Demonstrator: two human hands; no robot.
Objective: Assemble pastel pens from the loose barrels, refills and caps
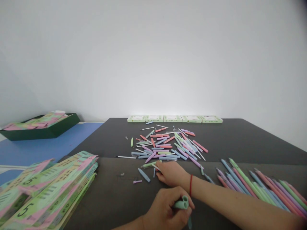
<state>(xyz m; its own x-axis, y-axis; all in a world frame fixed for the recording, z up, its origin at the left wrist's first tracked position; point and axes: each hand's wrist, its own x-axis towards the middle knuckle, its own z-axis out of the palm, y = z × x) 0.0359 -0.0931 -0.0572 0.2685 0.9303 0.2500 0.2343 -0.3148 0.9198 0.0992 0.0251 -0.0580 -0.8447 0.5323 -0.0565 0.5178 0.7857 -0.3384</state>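
Note:
At the bottom centre my left hand (168, 209) is closed around light green pen barrels (182, 203), their hollow ends facing me. A bluish-green tip shows below its fingers. Beyond it, my right hand (173, 174), with a red string on the wrist, has its fingers closed at the near edge of a loose pile of pen parts (165, 147). A short white stick (156, 167), like a pen refill, shows at its fingertips. Beside that hand lie a green pen piece (148, 165), a blue pen barrel (144, 175) and a small purple part (137, 181).
Many coloured pens (263, 188) lie in a row at the right. Stacked printed packs (55, 188) fill the left front. A dark green tray (45, 129) of packs sits on a blue surface at the far left. Flat boxes (172, 118) line the dark table's back edge.

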